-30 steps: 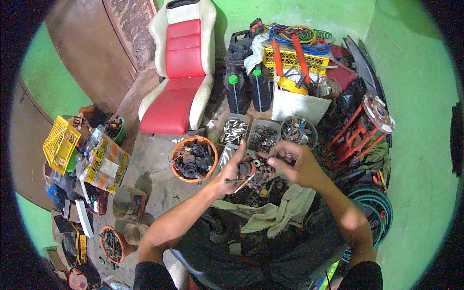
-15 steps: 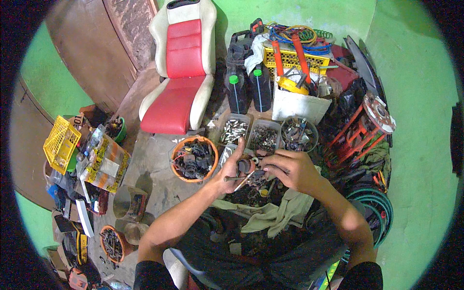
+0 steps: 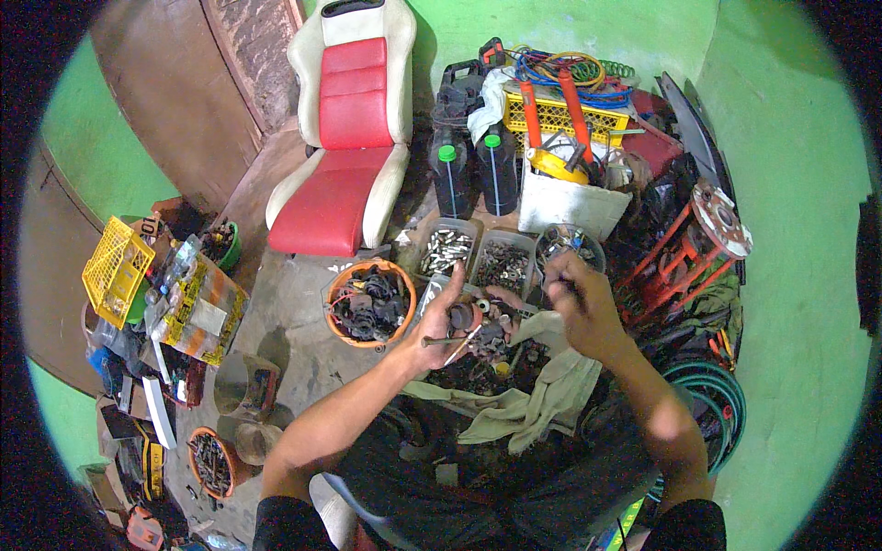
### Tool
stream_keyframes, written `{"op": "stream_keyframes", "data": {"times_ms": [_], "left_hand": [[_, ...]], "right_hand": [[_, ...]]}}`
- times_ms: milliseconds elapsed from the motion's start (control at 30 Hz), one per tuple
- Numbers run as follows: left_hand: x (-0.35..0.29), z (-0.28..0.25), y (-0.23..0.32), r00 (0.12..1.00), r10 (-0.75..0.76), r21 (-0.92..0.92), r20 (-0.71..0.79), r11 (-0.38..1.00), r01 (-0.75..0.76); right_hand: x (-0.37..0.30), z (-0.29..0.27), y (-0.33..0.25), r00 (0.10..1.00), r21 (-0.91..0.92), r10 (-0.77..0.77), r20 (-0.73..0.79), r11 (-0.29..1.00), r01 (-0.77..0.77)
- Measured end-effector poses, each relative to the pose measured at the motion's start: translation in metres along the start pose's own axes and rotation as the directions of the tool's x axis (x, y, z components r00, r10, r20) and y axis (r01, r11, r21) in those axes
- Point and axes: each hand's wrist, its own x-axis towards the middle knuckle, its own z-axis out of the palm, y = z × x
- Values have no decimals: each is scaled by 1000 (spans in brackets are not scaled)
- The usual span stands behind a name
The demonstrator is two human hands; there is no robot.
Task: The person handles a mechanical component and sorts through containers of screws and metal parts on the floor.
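My left hand (image 3: 443, 323) is cupped palm up with its thumb raised, holding several small metal parts; a long bolt (image 3: 439, 341) and a thin pale rod (image 3: 462, 346) stick out of it. Below it lies a heap of dark loose hardware (image 3: 487, 367), edged by a pale green cloth (image 3: 519, 404). My right hand (image 3: 586, 308) hangs at the near edge of a round clear tub (image 3: 599, 250) of mixed metal pieces. Its fingers are bent but smeared by motion, and whatever they may hold is hidden.
Two rectangular clear tubs, one with silvery pieces (image 3: 447, 246) and one with darker pieces (image 3: 503, 264), stand beyond my hands. An orange bucket (image 3: 411, 303) of black parts is at left. Farther off are a red-and-white seat (image 3: 331, 211), black jugs (image 3: 450, 179) and an orange metal stand (image 3: 680, 253).
My right hand has moved away from my left hand, to the right and slightly farther off, over the round tub. The left hand stays in place with its metal parts.
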Motion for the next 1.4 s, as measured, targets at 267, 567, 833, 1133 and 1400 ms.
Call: {"op": "stream_keyframes", "data": {"times_ms": [267,567,833,1133,1400], "left_hand": [[0,-8,3,993,45,-47,107,998,-40],[2,-7,-3,996,78,38,40,996,-79],[0,-37,-5,984,66,-82,164,995,-53],[-5,2,1,996,46,211,-73,977,-30],[6,-7,-12,997,14,100,-74,995,-7]], "right_hand": [[7,5,12,789,830,541,291,268,-490],[4,7,-4,781,538,588,212,597,-595],[-5,23,-25,975,-195,27,223,981,17],[-9,23,-13,969,-246,15,246,968,47],[-11,26,-15,978,-118,-37,206,991,62]]}}
